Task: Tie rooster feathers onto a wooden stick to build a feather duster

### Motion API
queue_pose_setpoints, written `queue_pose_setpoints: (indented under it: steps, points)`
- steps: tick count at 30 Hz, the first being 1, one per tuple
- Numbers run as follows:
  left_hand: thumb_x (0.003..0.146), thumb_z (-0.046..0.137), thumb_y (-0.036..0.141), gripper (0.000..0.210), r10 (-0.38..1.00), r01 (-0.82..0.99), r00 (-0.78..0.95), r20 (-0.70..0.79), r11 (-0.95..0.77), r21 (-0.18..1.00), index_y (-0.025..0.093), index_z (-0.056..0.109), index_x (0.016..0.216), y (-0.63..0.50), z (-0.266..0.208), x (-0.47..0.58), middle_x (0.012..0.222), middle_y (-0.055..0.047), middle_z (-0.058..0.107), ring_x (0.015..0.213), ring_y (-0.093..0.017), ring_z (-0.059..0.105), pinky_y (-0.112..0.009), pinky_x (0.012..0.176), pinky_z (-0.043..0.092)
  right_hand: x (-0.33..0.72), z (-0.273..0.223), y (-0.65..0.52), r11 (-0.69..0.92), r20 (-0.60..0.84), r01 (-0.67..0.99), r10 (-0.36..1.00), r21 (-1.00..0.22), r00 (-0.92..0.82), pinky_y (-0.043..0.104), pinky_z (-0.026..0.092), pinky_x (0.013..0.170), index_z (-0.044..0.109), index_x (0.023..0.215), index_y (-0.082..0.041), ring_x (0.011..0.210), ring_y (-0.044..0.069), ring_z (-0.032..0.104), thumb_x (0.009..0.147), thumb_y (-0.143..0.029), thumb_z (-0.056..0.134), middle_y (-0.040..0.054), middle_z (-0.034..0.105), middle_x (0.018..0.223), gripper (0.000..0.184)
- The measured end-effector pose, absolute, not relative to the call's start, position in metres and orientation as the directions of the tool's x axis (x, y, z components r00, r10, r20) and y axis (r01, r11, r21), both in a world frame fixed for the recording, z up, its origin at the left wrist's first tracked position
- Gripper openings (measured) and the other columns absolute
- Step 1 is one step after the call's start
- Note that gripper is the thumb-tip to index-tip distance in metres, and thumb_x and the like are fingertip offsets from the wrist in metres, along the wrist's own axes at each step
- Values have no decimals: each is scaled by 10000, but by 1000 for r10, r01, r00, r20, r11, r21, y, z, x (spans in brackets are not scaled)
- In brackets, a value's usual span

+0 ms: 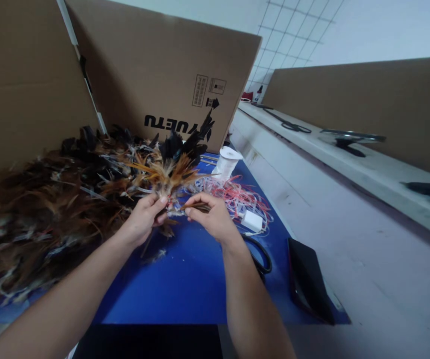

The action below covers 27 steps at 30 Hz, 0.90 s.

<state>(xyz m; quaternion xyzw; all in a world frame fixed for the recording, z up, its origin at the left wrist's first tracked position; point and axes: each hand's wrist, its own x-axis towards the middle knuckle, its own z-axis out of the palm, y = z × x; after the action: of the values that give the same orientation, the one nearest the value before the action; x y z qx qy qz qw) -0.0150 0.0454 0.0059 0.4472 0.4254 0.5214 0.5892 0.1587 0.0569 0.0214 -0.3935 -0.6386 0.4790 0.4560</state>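
Observation:
My left hand (148, 215) is closed around the base of a feather bunch (172, 172), brown and orange low down with dark feathers rising above. Close on its right, my right hand (209, 214) pinches a slim brown feather (196, 206) between thumb and fingers; its tip points toward the bunch's base. A large heap of brown and black feathers (50, 199) spreads over the left of the blue table (170, 284). Some white fluff and a loose feather lie just below my left hand. The bunch's base is partly hidden by my fingers.
Behind the heap stands a cardboard box (155, 65). To the right are a white spool (226, 162), tangled red and clear strips (233, 197), a white charger (252, 220), black scissor handles (261, 257) and a dark phone (308, 279). A wall ledge (323, 144) runs along the right.

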Motion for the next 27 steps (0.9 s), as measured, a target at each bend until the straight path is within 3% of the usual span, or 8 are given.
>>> queue_pose_setpoints:
  steps: [5, 12, 19, 23, 27]
  points:
    - [796, 585, 401, 278, 999, -128, 26, 25, -21, 992, 139, 527, 725, 47, -4, -12, 590, 27, 515, 412, -34, 352, -161, 383, 221, 155, 18, 55, 219, 176, 106, 932, -970, -316, 211, 463, 479, 650, 772, -166, 467, 81, 529, 686, -189, 629, -33, 592, 583, 91]
    - [818, 531, 454, 339, 989, 132, -13, 149, -146, 980, 170, 446, 654, 46, -14, -8, 499, 64, 415, 424, -63, 379, -186, 417, 276, 142, 8, 57, 232, 210, 121, 962, -965, -174, 202, 473, 408, 623, 797, -170, 451, 93, 535, 700, -232, 635, -25, 600, 605, 115]
    - [849, 475, 421, 323, 965, 372, -54, 258, -221, 902, 178, 428, 640, 45, -16, -9, 510, 54, 417, 469, -80, 366, -204, 459, 279, 130, 6, 53, 250, 246, 15, 962, -968, -121, 205, 476, 390, 587, 814, -187, 458, 111, 561, 702, -242, 651, -34, 602, 584, 140]
    - [838, 492, 395, 289, 954, 357, -79, 291, -245, 901, 175, 448, 656, 47, -19, -10, 536, 50, 426, 492, -82, 363, -201, 462, 278, 127, 8, 52, 237, 240, -36, 960, -971, -141, 206, 491, 409, 541, 830, -196, 488, 108, 569, 687, -217, 665, -35, 605, 631, 191]
    - [818, 524, 393, 306, 968, 188, -121, 218, -193, 963, 187, 400, 628, 48, -18, -8, 477, 72, 381, 434, -67, 330, -193, 427, 251, 134, 14, 53, 167, 187, -113, 963, -979, -195, 187, 446, 371, 498, 857, -201, 464, 85, 546, 649, -214, 695, -51, 581, 675, 287]
